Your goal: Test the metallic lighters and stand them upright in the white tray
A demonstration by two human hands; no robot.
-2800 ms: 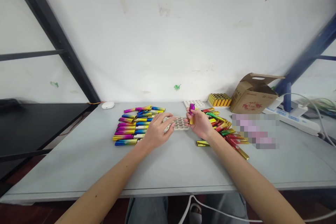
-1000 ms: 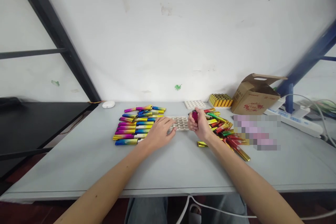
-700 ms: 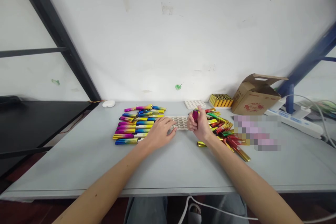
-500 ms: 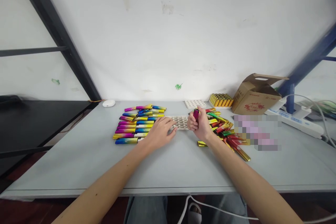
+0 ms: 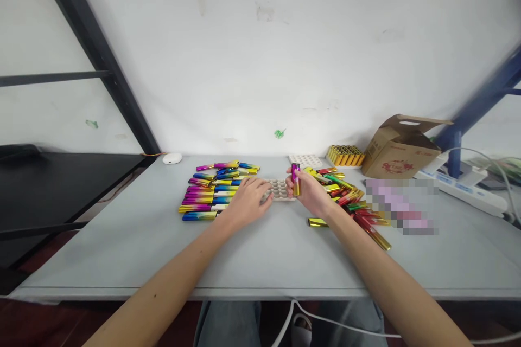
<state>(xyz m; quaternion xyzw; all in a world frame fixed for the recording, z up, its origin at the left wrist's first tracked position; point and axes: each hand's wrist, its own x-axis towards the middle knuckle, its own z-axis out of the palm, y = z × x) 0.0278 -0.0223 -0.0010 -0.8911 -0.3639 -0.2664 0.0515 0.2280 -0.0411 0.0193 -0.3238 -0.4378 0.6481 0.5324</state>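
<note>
My right hand (image 5: 311, 191) is closed round a shiny purple-and-gold tube (image 5: 296, 180), held upright above the table. My left hand (image 5: 249, 200) lies palm down with its fingers stretched out, at the left end of a white tray with holes (image 5: 279, 188); part of that tray is hidden behind the fingers. Left of this hand are rows of metallic blue, yellow and purple tubes (image 5: 199, 193), some partly covered by it. A loose heap of red, green and gold tubes (image 5: 350, 198) spreads out to the right of my right hand.
A second white holed tray (image 5: 305, 161) lies by the wall. Beside it stands a tray of upright yellow tubes (image 5: 345, 155), then an open cardboard box (image 5: 401, 152). A power strip (image 5: 468, 192) with cables is at the right, and a white case (image 5: 172, 158) at the back left.
My right hand has turned and shifted slightly left, so the tube in it now shows along its length. My left hand stays almost where it was. The view has shifted slightly.
</note>
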